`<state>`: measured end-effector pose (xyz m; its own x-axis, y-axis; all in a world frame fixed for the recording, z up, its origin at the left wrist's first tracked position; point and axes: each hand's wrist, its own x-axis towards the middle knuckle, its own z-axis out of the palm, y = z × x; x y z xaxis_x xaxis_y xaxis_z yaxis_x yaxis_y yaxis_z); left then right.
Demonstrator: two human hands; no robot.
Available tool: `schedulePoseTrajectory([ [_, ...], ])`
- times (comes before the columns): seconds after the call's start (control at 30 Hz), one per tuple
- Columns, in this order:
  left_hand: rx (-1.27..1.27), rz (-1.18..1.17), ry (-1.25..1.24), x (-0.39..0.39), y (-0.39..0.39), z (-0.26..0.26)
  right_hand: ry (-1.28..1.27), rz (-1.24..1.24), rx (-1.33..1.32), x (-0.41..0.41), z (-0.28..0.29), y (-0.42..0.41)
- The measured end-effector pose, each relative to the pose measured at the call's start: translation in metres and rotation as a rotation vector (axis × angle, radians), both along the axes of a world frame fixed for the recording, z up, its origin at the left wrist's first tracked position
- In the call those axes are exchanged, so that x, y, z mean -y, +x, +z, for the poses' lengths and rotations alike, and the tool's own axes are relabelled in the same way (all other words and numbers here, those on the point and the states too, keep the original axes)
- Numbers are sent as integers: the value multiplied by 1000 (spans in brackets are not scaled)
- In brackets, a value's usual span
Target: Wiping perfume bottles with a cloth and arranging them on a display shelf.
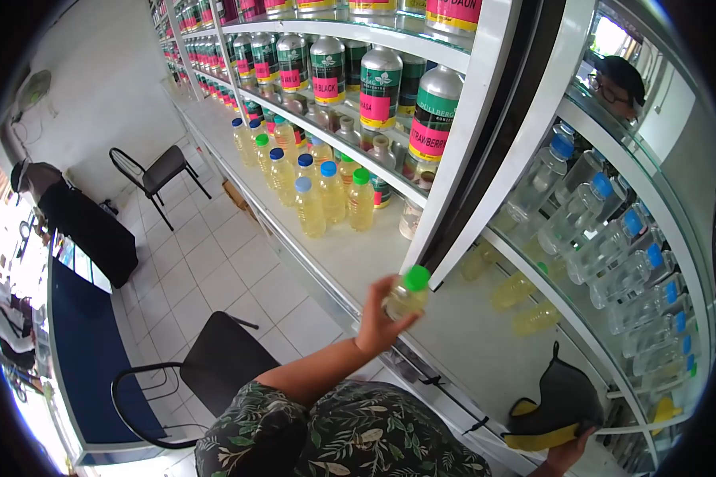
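My left hand (382, 319) grips a small clear plastic bottle (401, 300) of pale yellow liquid with a green screw cap, above the front edge of the white counter (447, 340). My right hand (568, 454), partly cut off at the lower right, holds a dark grey fabric item with yellow trim (564, 399) by its lower edge; what it is exactly, I cannot tell. Several yellow-liquid bottles (309, 208) with blue or green caps stand grouped on the counter ahead. More yellow-liquid bottles (516, 289) show under the shelf at right.
Glass shelves (435, 47) hold several labelled aluminium bottles (382, 86). At right, clear blue-capped bottles (579, 208) line another shelf, with a person's head (619, 88) seen above. Two black chairs (227, 352) (166, 177) stand on the tiled floor, near a blue display counter (89, 358).
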<state>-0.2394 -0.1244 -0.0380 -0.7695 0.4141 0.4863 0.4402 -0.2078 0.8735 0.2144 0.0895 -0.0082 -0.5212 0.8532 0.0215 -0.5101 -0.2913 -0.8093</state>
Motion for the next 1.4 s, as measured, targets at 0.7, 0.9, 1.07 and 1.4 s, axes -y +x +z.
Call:
schedulePoseTrajectory([
  [0.7,-22,-910,-113,-115,141,-2,511,-77,477,48,23,-158],
  [0.9,-1,-711,-177,-116,126,-9,321,-358,359,19,44,-113],
  [1.07,-74,-670,-155,-124,118,-11,308,-565,198,11,63,-73],
  [1.4,-86,-705,-153,-122,110,-10,290,-501,181,12,45,-79],
])
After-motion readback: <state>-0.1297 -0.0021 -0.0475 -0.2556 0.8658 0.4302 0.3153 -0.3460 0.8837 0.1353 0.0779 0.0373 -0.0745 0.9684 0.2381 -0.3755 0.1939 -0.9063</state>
